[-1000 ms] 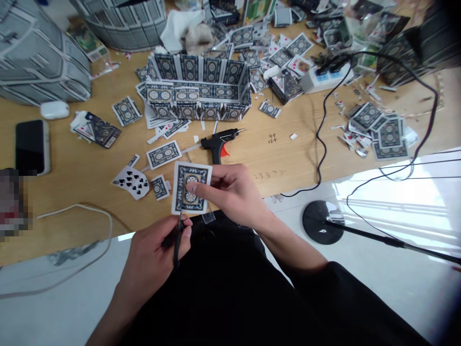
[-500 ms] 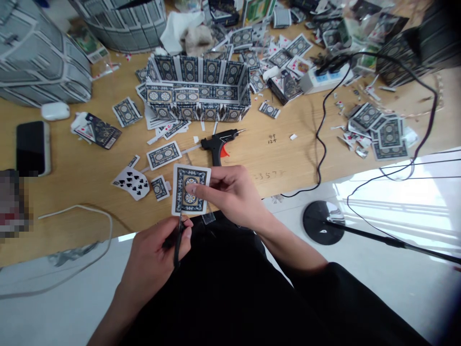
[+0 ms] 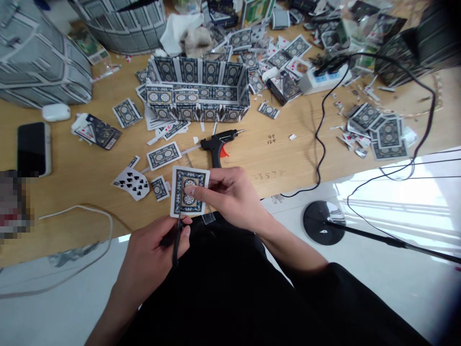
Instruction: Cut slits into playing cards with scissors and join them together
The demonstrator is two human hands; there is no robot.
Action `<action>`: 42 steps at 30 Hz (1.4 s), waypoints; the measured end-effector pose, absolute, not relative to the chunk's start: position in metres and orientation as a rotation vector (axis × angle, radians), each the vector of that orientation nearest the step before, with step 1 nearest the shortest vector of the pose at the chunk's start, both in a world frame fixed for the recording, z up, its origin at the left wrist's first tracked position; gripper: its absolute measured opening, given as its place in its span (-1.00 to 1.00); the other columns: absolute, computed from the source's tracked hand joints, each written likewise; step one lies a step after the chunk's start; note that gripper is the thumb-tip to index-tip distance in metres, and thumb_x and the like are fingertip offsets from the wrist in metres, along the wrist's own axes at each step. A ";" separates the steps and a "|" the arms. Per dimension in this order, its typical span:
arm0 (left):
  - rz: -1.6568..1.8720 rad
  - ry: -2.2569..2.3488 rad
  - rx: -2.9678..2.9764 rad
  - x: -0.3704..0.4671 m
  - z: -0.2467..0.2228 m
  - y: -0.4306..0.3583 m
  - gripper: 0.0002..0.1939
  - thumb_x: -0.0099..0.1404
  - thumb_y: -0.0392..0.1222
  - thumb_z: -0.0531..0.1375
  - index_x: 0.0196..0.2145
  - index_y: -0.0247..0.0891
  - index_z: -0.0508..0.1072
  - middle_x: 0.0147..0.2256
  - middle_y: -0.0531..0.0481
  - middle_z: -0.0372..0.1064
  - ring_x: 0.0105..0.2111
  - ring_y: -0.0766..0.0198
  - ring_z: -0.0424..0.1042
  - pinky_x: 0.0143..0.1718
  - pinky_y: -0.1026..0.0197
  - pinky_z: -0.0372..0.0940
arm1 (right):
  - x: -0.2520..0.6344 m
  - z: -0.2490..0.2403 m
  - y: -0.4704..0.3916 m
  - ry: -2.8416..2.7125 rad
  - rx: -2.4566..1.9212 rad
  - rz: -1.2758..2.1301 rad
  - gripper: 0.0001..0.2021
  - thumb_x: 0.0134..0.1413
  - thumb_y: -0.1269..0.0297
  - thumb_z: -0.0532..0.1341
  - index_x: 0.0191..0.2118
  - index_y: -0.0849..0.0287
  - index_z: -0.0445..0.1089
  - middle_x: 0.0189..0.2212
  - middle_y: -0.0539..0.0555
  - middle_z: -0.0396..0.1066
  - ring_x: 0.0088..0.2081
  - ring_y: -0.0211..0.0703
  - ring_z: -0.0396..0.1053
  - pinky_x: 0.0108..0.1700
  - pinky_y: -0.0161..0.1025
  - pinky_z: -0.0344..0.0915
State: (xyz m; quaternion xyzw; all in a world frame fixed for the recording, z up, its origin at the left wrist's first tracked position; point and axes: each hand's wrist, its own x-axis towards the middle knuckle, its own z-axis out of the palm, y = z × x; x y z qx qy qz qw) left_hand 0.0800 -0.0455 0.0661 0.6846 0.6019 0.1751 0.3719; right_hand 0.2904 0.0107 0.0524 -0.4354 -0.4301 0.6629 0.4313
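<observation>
My right hand (image 3: 230, 194) pinches a playing card (image 3: 184, 179) by its right side, thumb on the patterned blue back. Black-handled scissors (image 3: 176, 247) are in my closed left hand (image 3: 154, 245), their blades meeting the card's lower edge near its left corner. Most of the handles are hidden by my fingers. Just left of the card, a small cut card piece (image 3: 159, 188) and a ten of spades (image 3: 132, 183) with trimmed edges lie on the table. A whole card (image 3: 164, 155) rests above them. The black glue gun (image 3: 216, 145) with an orange trigger lies beyond my right hand.
An open box built of cards (image 3: 212, 113) stands behind the glue gun. Larger card structures (image 3: 43, 53) fill the back left. A phone (image 3: 34, 149) lies at left. A power strip (image 3: 324, 79) with a black cable, card piles (image 3: 389, 134) and scraps occupy the right.
The card and both hands have shifted very slightly down and left. The scissors stay at the card's lower edge, and both grips are unchanged.
</observation>
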 end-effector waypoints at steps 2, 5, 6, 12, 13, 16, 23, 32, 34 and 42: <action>0.446 1.553 1.764 0.081 0.066 -0.045 -0.85 0.39 -0.12 0.30 -0.19 -0.15 0.69 -0.39 0.08 0.65 -0.42 0.23 0.61 -0.24 0.25 0.48 | 0.291 0.052 0.011 -1.078 -1.085 1.648 -0.70 0.18 0.02 0.50 -0.30 0.18 0.64 -0.42 0.04 0.55 -0.41 -0.18 0.37 -0.44 -0.25 0.20; 0.457 1.568 1.746 0.083 0.066 -0.046 -0.84 0.39 -0.09 0.30 -0.20 -0.15 0.69 -0.41 0.08 0.64 -0.44 0.24 0.59 -0.23 0.25 0.48 | 0.291 0.052 0.011 -1.082 -1.080 1.645 -0.71 0.19 0.02 0.49 -0.29 0.18 0.65 -0.41 0.05 0.57 -0.40 -0.16 0.40 -0.44 -0.24 0.22; 0.462 1.569 1.745 0.083 0.067 -0.046 -0.84 0.39 -0.09 0.30 -0.20 -0.15 0.69 -0.40 0.08 0.65 -0.43 0.23 0.59 -0.23 0.25 0.48 | 0.291 0.052 0.011 -1.082 -1.078 1.643 -0.71 0.19 0.02 0.49 -0.29 0.18 0.65 -0.41 0.05 0.57 -0.40 -0.17 0.40 -0.45 -0.24 0.22; 0.467 1.580 1.754 0.084 0.067 -0.046 -0.85 0.39 -0.12 0.28 -0.23 -0.15 0.68 -0.42 0.10 0.64 -0.44 0.26 0.59 -0.25 0.27 0.46 | 0.291 0.050 0.012 -1.101 -1.074 1.635 -0.72 0.21 0.03 0.48 -0.28 0.17 0.66 -0.40 0.04 0.58 -0.40 -0.17 0.42 -0.43 -0.25 0.24; 0.460 1.567 1.751 0.084 0.067 -0.046 -0.85 0.38 -0.12 0.29 -0.23 -0.15 0.68 -0.43 0.11 0.63 -0.45 0.26 0.58 -0.27 0.26 0.46 | 0.292 0.049 0.012 -1.099 -1.072 1.640 -0.73 0.21 0.03 0.48 -0.27 0.17 0.66 -0.39 0.04 0.58 -0.39 -0.16 0.42 -0.42 -0.25 0.25; 0.471 1.566 1.715 0.085 0.069 -0.046 -0.85 0.37 -0.13 0.30 -0.21 -0.14 0.69 -0.42 0.11 0.64 -0.44 0.25 0.59 -0.28 0.25 0.45 | 0.292 0.048 0.011 -1.081 -1.051 1.668 -0.73 0.20 0.04 0.49 -0.28 0.17 0.66 -0.40 0.04 0.58 -0.40 -0.17 0.41 -0.43 -0.25 0.22; 0.502 1.567 1.695 0.085 0.070 -0.044 -0.84 0.34 -0.13 0.32 -0.21 -0.15 0.72 -0.40 0.07 0.66 -0.42 0.22 0.59 -0.29 0.24 0.46 | 0.290 0.049 0.009 -1.026 -1.041 1.718 -0.71 0.17 0.03 0.51 -0.27 0.19 0.66 -0.42 0.01 0.54 -0.46 -0.25 0.28 -0.45 -0.27 0.13; 0.509 1.587 1.760 0.083 0.065 -0.046 -0.85 0.37 -0.15 0.30 -0.27 -0.16 0.70 -0.41 0.08 0.64 -0.42 0.26 0.59 -0.31 0.29 0.43 | 0.288 0.048 0.009 -0.999 -1.023 1.732 -0.73 0.14 0.08 0.53 -0.32 0.21 0.64 -0.47 -0.02 0.46 -0.47 -0.28 0.20 -0.46 -0.29 0.08; 0.502 1.599 1.751 0.084 0.065 -0.047 -0.85 0.36 -0.15 0.29 -0.28 -0.16 0.70 -0.41 0.08 0.64 -0.41 0.25 0.59 -0.31 0.28 0.43 | 0.288 0.048 0.009 -1.002 -1.033 1.729 -0.73 0.14 0.08 0.53 -0.32 0.21 0.63 -0.48 -0.03 0.44 -0.48 -0.29 0.17 -0.47 -0.29 0.06; 0.503 1.610 1.697 0.087 0.069 -0.047 -0.82 0.36 -0.11 0.29 -0.32 -0.17 0.69 -0.47 0.08 0.60 -0.48 0.26 0.52 -0.36 0.27 0.41 | 0.289 0.048 0.009 -1.022 -1.053 1.717 -0.70 0.12 0.05 0.53 -0.33 0.21 0.63 -0.54 -0.08 0.33 -0.51 -0.33 0.07 -0.51 -0.30 -0.03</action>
